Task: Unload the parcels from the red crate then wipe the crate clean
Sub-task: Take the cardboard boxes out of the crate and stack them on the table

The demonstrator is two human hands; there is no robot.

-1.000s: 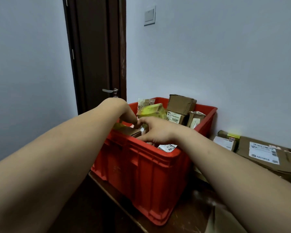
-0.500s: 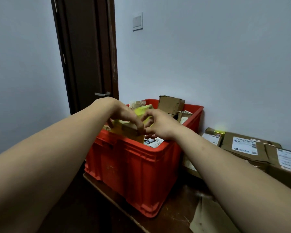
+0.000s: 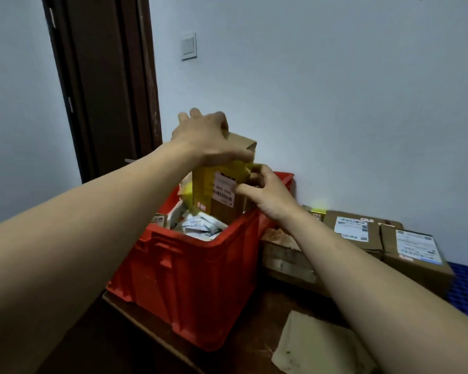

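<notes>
Head view. L hand [image 3: 203, 139] grips the top end of a brown box [image 3: 223, 203] w/ yellow wrap + white label, fingers curled over its top edge. R hand [image 3: 266, 197] holds the box's right edge at mid-height, thumb on the front face, fingers behind. Box stands upright: upper part above the red crate [image 3: 200, 268], lower end down inside near the crate's right wall, bottom hidden by the rim. So the box sits between both hands, L on top, R at the side.

Crate sits on a brown table [image 3: 254, 330]. White bags [image 3: 200, 226] + more parcels lie inside, so unloading looks far from done and wiping is not begun.

Step in hand, my read: lifting the box out. To do it well:
- Pull straight up till the bottom clears the rim.
- Then swing right toward the boxes [image 3: 354, 229] lying beside the crate.
- Keep R hand low as support; a top grip alone prob. lets it swing.
- Watch the yellow wrap, which may snag the bags beneath.
</notes>
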